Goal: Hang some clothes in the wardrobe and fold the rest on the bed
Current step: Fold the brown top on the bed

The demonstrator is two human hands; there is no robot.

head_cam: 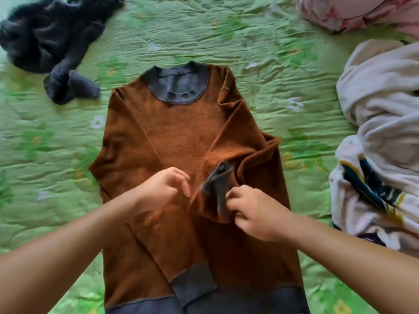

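A brown sweater [181, 137] with grey collar, cuffs and hem lies flat on the green bedspread [260, 53], collar away from me. Its left sleeve is folded down across the body. The right sleeve is bent inward, and my right hand [254, 214] pinches it just below its grey cuff [216, 184]. My left hand [163, 189] hovers over the sweater's middle with fingers loosely spread, holding nothing.
A crumpled black fuzzy garment [49, 39] lies at the far left. A white blanket or garment with a dark blue patterned part [381, 132] is heaped on the right. Pink fabric [353, 12] sits at the far right corner.
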